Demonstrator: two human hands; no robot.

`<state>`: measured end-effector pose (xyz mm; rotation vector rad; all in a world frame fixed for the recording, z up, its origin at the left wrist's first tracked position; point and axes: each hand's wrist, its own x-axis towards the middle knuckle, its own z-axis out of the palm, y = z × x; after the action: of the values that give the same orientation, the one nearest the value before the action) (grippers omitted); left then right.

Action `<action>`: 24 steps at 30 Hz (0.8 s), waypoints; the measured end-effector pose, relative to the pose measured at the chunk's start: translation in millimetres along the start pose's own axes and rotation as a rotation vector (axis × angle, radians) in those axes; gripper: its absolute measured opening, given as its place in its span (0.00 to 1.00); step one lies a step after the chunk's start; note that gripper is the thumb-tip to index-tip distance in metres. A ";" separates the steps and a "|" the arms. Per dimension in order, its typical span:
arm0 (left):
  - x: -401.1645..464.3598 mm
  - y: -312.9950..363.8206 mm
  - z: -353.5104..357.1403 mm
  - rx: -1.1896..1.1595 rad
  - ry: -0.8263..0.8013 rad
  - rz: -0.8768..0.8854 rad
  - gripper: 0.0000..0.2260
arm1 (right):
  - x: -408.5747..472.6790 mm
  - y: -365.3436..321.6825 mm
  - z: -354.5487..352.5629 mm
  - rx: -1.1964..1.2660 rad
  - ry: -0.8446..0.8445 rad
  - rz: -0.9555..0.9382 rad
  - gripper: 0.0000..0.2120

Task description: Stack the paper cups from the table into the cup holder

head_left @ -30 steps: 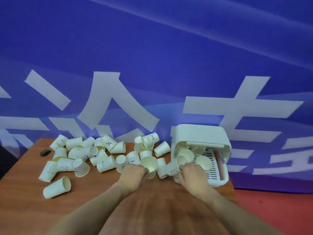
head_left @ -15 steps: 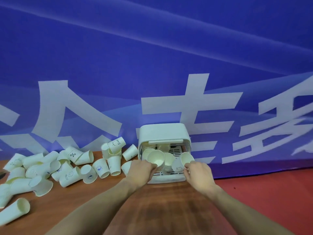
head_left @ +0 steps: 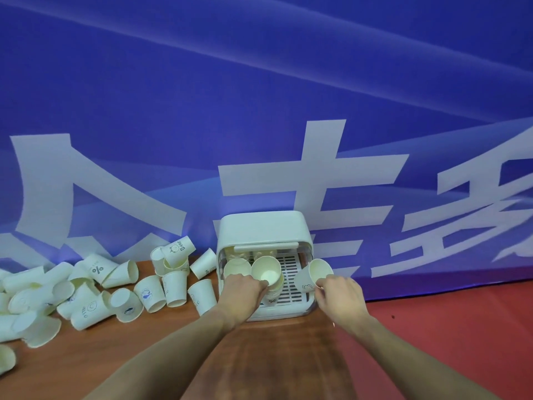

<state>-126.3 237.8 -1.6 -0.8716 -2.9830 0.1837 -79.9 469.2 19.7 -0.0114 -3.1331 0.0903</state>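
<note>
A white box-shaped cup holder (head_left: pixel 264 229) stands at the table's far right, its front open over a slotted tray. Inside it, a stack of paper cups (head_left: pixel 266 273) stands in the middle, with another cup (head_left: pixel 237 268) to its left. My left hand (head_left: pixel 240 290) grips the top cup of that stack at its rim. Just right of the holder's opening, my right hand (head_left: pixel 339 293) pinches a single paper cup (head_left: pixel 314 274) by the rim, tilted with its mouth toward me. Several loose cups (head_left: pixel 150 293) lie and stand on the brown table to the left.
The wooden table (head_left: pixel 259 356) ends just right of the holder, with red floor (head_left: pixel 447 327) beyond. A blue banner with white characters (head_left: pixel 259 111) hangs right behind the table. Cups crowd the table's left half up to the holder's side.
The view has panned slightly right. My left hand has set its cup down onto the stack inside the holder. My right hand has drawn its cup out to the right of the opening.
</note>
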 end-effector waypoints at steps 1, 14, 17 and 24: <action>2.8 0.1 2.7 -0.005 -0.020 0.003 0.16 | 3.3 0.9 2.9 0.004 -0.007 -0.003 0.12; 14.1 0.1 24.0 -0.063 -0.094 -0.009 0.18 | 21.4 -6.0 19.0 0.025 0.063 -0.073 0.08; 8.1 -1.5 22.3 -0.068 -0.081 -0.029 0.18 | 18.4 -8.4 18.3 0.016 0.103 -0.060 0.09; -10.4 -5.1 13.2 -0.068 -0.055 -0.054 0.16 | 6.2 -17.5 3.7 -0.010 0.180 -0.152 0.14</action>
<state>-121.0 226.6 -14.1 -0.8044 -3.0764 0.1078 -86.2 451.5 17.1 0.2062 -2.9427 0.0680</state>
